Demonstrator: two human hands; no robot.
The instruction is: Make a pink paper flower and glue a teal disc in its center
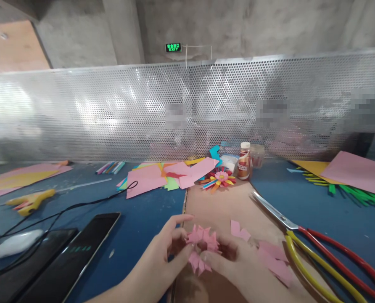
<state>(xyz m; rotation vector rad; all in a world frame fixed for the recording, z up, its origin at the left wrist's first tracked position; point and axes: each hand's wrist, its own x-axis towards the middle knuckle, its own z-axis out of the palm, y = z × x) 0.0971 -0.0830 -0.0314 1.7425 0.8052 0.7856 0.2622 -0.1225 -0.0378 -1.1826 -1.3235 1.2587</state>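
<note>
A pink paper flower (200, 268) with pointed petals and a hole in its middle is held low over the cardboard sheet (219, 202). My left hand (167, 248) grips its left side, thumb in front, with the index finger stretched out above. From the right, my right hand (231, 261) pinches the flower, its thumb near the central hole. Pink paper scraps (274, 256) lie on the cardboard just beyond my right hand. Scissors (293, 229) with one red and one yellow handle rest to the right, blades apart only slightly, if at all.
To the left lie a phone (96, 240), a black cable (77, 205), a white mouse-like object (17, 243) and a yellow glue gun (31, 201). Colored paper (146, 179), a finished-looking multicolored paper flower (221, 177) and a brown bottle (244, 162) stand before a perforated metal screen (127, 113).
</note>
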